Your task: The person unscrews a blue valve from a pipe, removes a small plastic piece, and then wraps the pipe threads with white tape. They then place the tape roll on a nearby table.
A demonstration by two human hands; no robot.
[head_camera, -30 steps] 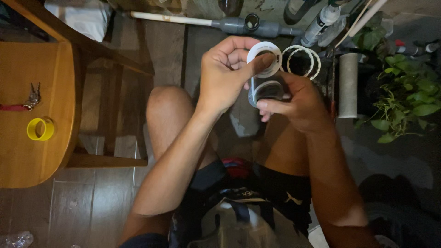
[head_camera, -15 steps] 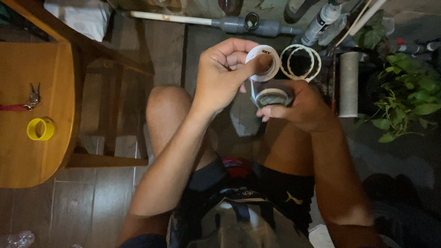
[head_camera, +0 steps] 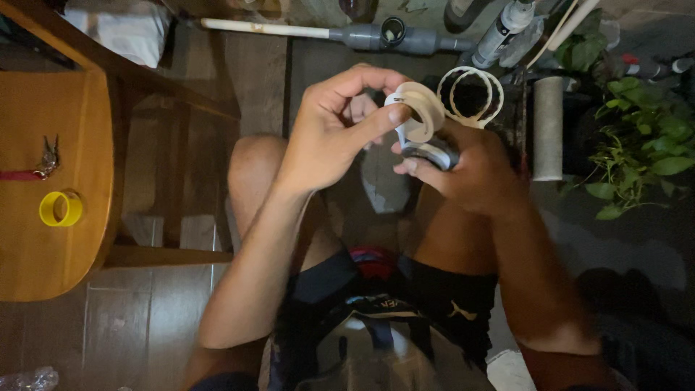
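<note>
White tape roll (head_camera: 422, 110) upright, just above a grey round fitting (head_camera: 432, 154).

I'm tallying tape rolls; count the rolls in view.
2: a white tape roll pinched in the left hand, and a yellow tape roll on the wooden table. Others may be hidden.

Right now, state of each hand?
Left hand: closed, pinching a white tape roll between thumb and fingers.
Right hand: closed around a grey round fitting, most of it hidden by the fingers.
</note>
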